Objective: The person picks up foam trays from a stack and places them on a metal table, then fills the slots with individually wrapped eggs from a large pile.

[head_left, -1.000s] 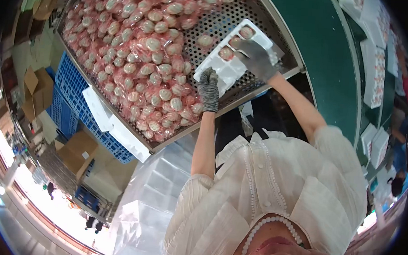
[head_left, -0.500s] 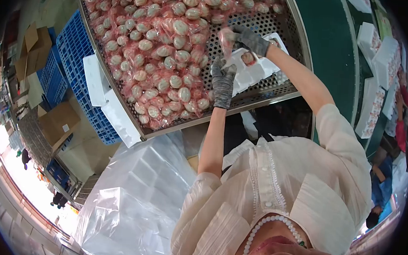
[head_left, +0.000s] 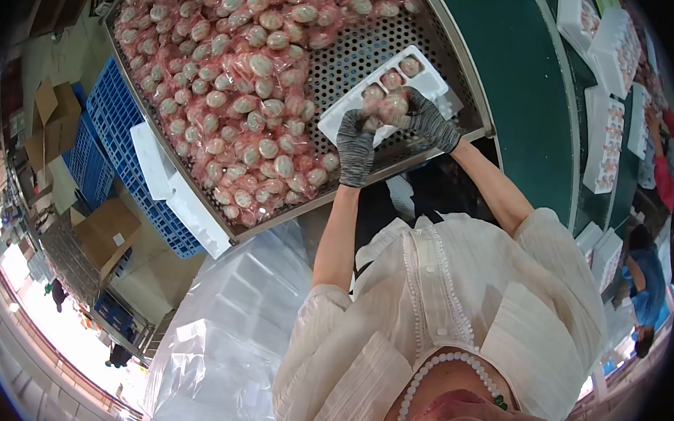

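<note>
Gloved in grey, my right hand (head_left: 433, 125) has its fingers closed round a round item in clear pink wrapping (head_left: 393, 106), above the near side of a white compartment tray (head_left: 431, 79). My left hand (head_left: 355, 147), in a matching glove, is closed at the same item's left side, around what looks like its wrapper end. Other wrapped round items (head_left: 410, 66) sit in compartments along the tray's far side. The tray lies tilted on a perforated metal surface (head_left: 347, 47). Left of it is a large pile of pink-wrapped pale round items (head_left: 243, 112).
A metal rim (head_left: 470, 60) borders the work surface, with a green belt (head_left: 529, 91) to its right. Filled white trays (head_left: 605, 138) and people (head_left: 645, 287) are farther right. Blue crates (head_left: 118, 128), white foam pieces (head_left: 197, 221), cardboard boxes (head_left: 108, 231) and clear plastic sheeting (head_left: 229, 335) are at left.
Compared with half a second ago, my right hand has lowered the wrapped item toward the tray, and both hands are now together at it. The whole view has shifted slightly.
</note>
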{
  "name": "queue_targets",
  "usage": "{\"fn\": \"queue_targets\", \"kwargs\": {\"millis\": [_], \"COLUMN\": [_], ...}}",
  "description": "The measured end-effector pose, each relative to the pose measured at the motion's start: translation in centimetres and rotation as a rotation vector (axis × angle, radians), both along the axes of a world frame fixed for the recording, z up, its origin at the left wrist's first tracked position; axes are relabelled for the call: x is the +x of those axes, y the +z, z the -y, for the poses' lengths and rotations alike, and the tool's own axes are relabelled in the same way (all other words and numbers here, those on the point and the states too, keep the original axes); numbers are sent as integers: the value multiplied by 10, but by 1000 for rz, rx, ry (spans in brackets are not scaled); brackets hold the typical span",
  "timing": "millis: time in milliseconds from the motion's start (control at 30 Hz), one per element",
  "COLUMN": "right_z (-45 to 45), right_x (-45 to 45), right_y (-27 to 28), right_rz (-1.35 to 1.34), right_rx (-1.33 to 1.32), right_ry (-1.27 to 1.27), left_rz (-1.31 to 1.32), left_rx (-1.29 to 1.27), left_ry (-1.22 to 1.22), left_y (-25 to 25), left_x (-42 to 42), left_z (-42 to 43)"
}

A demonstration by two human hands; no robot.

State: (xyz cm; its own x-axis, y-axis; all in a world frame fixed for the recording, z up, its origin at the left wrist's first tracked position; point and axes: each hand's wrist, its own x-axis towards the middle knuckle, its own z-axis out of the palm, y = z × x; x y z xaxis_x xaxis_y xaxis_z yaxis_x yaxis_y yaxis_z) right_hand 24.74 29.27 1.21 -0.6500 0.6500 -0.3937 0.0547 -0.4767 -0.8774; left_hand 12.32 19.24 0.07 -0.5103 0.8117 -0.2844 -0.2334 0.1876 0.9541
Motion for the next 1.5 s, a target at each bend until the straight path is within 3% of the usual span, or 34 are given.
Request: {"fn": "queue_targets", "kwargs": {"millis": [67,100,133,200,267,367,400,467,500,533,600,633,700,733,800,867,933,967,1033,1133,1267,1367,1467,1500], "right_z": [1,-3,-3,1,7,13,13,15,11,8,0,-3,-1,-3,-2,4,2,2,4,8,8,9,1,-3], "right_x": [11,18,22,28,23,23,23,17,17,20,32,35,40,41,41,44,47,51,58,63,72,74,77,79], "right_y": [6,0,-8,-18,-18,-37,-32,-3,16,17,18,20,24,24,21,21,30,28,23,24,15,13,-1,-10], "right_rz": [395,442,440,105,83,43,42,359,393,393,272,202,222,239,208,176,254,260,300,350,411,422,495,480], "right_rx": [246,196,197,-107,-71,114,117,434,575,572,1236,1266,1324,1395,1367,1325,1375,1376,1473,1427,1476,1485,1476,1432], "right_ry": [231,329,324,179,125,53,54,19,95,97,125,120,153,183,175,169,113,112,98,49,68,53,119,95], "left_rz": [152,150,148,288,281,-171,-172,-181,-291,-291,-202,-202,1246,1245,446,343,32,35,691,713,688,579,466,76], "left_rx": [-80,-112,-110,-214,-236,-191,-189,-211,-184,-188,-190,-188,56,57,57,48,36,38,55,67,73,-52,-196,-175], "left_ry": [73,116,112,92,94,56,57,131,131,131,133,138,235,233,-64,-86,-196,-201,7,61,60,33,8,-33], "left_y": [2,2,3,3,0,-19,-17,-9,-7,-6,5,11,23,18,16,31,34,31,19,7,5,10,-16,-38], "left_x": [2,3,4,6,13,22,23,24,24,25,26,25,24,28,42,47,48,50,55,63,68,69,76,80], "left_z": [2,0,-2,-5,-10,-14,-16,-20,-19,-17,-14,-17,-14,-13,-16,-14,-17,-17,-15,-16,-25,-32,-45,-46]}}
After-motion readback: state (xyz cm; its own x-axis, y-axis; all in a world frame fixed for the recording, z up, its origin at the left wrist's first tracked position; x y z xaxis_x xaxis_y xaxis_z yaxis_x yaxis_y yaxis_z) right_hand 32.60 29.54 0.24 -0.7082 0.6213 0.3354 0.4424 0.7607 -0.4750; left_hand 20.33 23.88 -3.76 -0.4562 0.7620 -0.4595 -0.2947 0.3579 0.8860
